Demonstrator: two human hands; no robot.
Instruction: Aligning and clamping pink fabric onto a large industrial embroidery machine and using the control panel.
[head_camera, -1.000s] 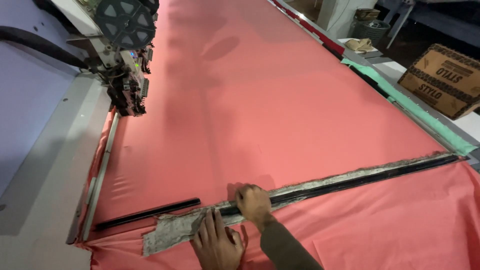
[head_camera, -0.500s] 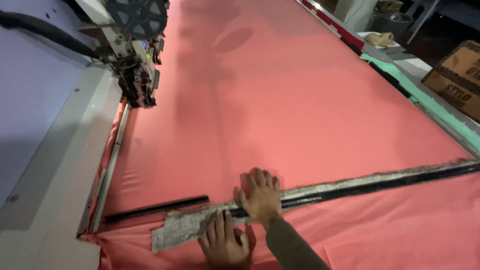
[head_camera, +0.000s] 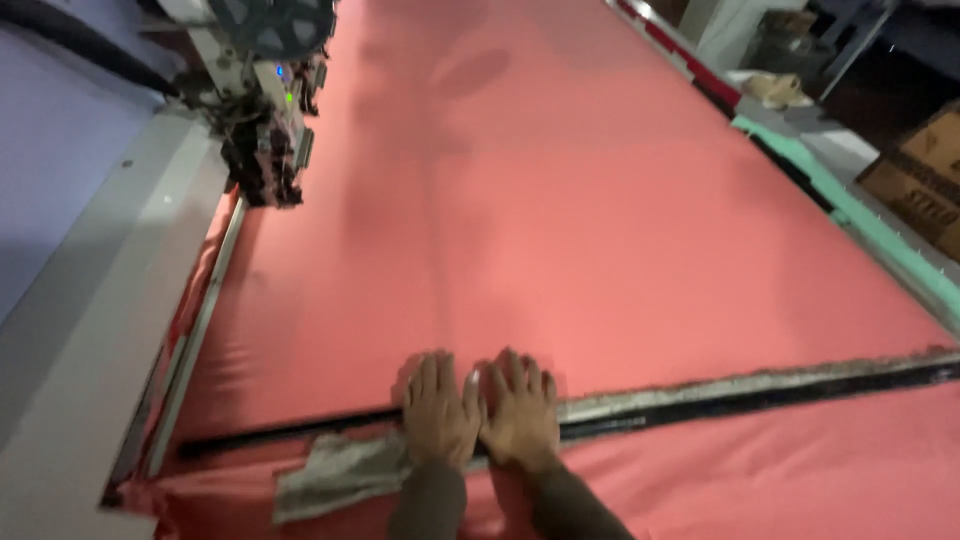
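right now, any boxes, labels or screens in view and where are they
Cardboard box: far right edge, off the table, brown, rectangular, dark print on its side.
Small indicator lights: on the machine head at upper left, one blue and one green dot.
No screens or signs show.

We see our two bare hands, the left hand (head_camera: 437, 412) and right hand (head_camera: 521, 414), wearing no gloves or rings, with dark brownish-grey long sleeves (head_camera: 430, 500) reaching the wrists.
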